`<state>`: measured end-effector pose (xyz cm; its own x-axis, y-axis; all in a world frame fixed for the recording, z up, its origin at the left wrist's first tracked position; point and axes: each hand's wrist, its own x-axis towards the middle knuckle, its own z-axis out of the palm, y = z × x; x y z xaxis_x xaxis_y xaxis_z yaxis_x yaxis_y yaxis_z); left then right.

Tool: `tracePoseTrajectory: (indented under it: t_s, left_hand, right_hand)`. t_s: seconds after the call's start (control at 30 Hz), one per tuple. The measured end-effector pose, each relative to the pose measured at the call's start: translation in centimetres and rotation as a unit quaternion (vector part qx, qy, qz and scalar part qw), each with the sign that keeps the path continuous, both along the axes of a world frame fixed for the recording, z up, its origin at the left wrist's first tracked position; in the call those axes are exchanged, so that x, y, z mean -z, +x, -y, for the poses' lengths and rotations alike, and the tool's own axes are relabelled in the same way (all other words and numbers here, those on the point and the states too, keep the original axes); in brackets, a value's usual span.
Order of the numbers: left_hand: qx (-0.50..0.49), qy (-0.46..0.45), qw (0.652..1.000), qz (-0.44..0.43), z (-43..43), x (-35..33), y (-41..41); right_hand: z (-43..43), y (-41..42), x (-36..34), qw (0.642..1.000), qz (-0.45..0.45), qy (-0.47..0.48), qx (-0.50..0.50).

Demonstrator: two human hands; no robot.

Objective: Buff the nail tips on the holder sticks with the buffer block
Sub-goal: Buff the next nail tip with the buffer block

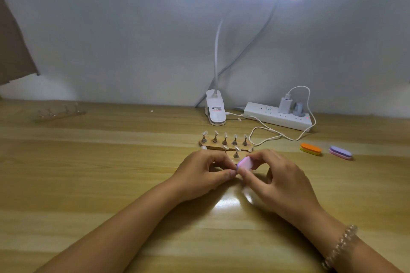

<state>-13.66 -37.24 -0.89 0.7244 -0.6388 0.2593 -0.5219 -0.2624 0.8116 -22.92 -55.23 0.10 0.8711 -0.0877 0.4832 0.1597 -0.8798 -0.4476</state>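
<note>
My right hand (275,179) pinches a small pink and purple buffer block (244,165) between thumb and fingers. My left hand (204,173) has its fingers curled, and its fingertips meet the block's lower end; a holder stick it may pinch there is hidden. Just behind both hands lies a wooden holder base (210,147) with several metal sticks bearing clear nail tips (225,138). One more stick with a tip (236,153) stands between the hands.
An orange buffer block (310,149) and a purple one (340,152) lie to the right. A clip lamp base (215,108), a power strip (279,116) and a white cable (264,137) sit behind. Another holder rack (58,114) lies far left.
</note>
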Motion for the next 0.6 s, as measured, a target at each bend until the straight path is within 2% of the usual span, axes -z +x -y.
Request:
tracePoseTrajectory:
  t_s: [0.17, 0.33, 0.6]
  left_hand:
    - [0.003, 0.015, 1.0, 0.012, -0.16, 0.12, 0.11]
    - [0.005, 0.022, 1.0, 0.018, -0.19, 0.14, 0.1]
    - [0.006, 0.018, 1.0, 0.008, -0.14, 0.1, 0.08]
  right_hand:
    - [0.04, -0.05, 0.08, 0.999, 0.031, -0.008, 0.016]
    - [0.3, 0.26, 0.13, 1.0, -0.023, 0.005, 0.021]
    - [0.63, 0.36, 0.05, 0.998, -0.026, 0.057, 0.018]
